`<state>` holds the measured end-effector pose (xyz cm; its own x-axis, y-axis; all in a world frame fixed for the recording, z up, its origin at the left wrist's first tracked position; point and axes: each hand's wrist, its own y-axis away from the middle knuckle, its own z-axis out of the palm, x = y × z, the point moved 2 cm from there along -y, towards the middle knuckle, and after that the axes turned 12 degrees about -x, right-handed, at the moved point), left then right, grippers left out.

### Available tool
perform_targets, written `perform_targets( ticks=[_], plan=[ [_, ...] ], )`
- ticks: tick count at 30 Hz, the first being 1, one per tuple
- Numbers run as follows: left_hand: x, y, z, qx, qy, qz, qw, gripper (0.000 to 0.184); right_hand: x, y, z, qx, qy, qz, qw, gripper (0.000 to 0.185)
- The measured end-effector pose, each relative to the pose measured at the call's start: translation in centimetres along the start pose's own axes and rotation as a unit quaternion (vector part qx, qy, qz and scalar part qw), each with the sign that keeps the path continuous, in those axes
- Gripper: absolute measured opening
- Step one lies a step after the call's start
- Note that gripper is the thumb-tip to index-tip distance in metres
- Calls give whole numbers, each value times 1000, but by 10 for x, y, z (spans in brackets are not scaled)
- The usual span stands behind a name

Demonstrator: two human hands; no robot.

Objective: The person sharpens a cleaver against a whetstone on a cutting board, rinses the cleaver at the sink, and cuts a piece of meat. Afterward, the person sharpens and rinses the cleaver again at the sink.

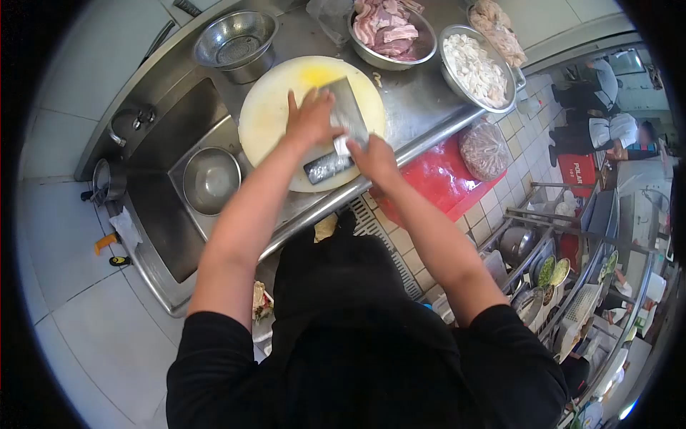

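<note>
On a round white cutting board [268, 121] with a yellow patch lies a dark rectangular block [329, 166], near the front edge. A cleaver [347, 104] has its wide grey blade over the board, partly above the block. My left hand [312, 121] has its fingers spread, with fingertips at the blade. My right hand [373, 161] is closed at the cleaver's near end; its handle is hidden by the hand. A small white piece [341, 146] shows between the hands, too unclear to name.
Bowls of raw meat [393, 36] and pale strips [475, 68] stand behind right. A metal strainer [236, 43] is behind left, above a sink [161, 186] with a metal bowl [212, 181]. A bagged item [484, 149] rests on a red surface [439, 179]. Other people stand far right.
</note>
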<state>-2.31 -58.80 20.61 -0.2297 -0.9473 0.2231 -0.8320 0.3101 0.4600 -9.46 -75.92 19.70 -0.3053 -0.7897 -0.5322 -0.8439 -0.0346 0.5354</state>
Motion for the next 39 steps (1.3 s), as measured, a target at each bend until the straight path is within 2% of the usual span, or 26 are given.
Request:
perform_targets(
  ticks=[3, 4, 5, 8, 10, 13, 14, 15, 17, 18, 21, 25, 27, 29, 32, 35, 37, 38, 39],
  plan=[
    [28, 80, 46, 10, 36, 17, 999, 97, 42, 64, 25, -55, -35, -53, 996, 52],
    [34, 106, 54, 13, 55, 29, 998, 94, 56, 84, 34, -66, -90, -66, 992, 49],
    [36, 122, 64, 30, 74, 43, 996, 87, 54, 102, 31, -81, -85, -36, 992, 50],
    [18, 122, 70, 37, 116, 57, 991, 63, 58, 98, 38, -72, -138, -60, 986, 51],
    [3, 106, 58, 59, 97, 70, 991, 50, 53, 63, 39, -54, -99, -48, 993, 53],
    [-14, 84, 55, 73, 122, 62, 988, 46, 26, 45, 12, -18, -88, -42, 995, 54],
    [-15, 82, 57, 120, 159, 55, 978, 49, 22, 43, 3, -7, -66, -14, 998, 55],
    [-15, 85, 55, 122, 157, 58, 978, 49, 32, 38, 3, -3, -67, -15, 998, 55],
    [-12, 102, 56, 71, 192, 53, 977, 59, 62, 28, 1, 85, -116, -37, 989, 54],
    [-7, 113, 54, 48, 161, 38, 985, 69, 59, 42, -15, 66, -166, -29, 984, 50],
    [-6, 122, 67, 54, 169, 37, 983, 70, 79, 62, -32, 79, -157, -59, 983, 45],
    [2, 120, 75, 84, 160, 64, 981, 67, 98, 83, -29, 90, -148, -66, 983, 40],
    [15, 119, 79, 157, 36, 103, 981, 57, 100, 92, -25, 26, -246, -3, 969, 36],
    [20, 116, 93, 141, 55, 95, 984, 52, 113, 90, -10, 29, -259, -9, 966, 34],
    [20, 117, 101, 182, -4, 83, 980, 52, 112, 92, -5, 15, -284, -5, 959, 31],
    [18, 121, 97, 168, -45, 126, 977, 52, 99, 100, -10, 3, -305, 2, 952, 30],
    [19, 123, 95, 116, 0, 283, 952, 49, 95, 102, -14, 8, -314, -4, 949, 30],
    [20, 123, 94, 117, -3, 282, 952, 49, 95, 102, -16, 24, -344, -6, 939, 29],
    [20, 124, 91, 163, 39, 251, 953, 46, 96, 103, -17, 39, -374, -8, 927, 29]
  ],
)
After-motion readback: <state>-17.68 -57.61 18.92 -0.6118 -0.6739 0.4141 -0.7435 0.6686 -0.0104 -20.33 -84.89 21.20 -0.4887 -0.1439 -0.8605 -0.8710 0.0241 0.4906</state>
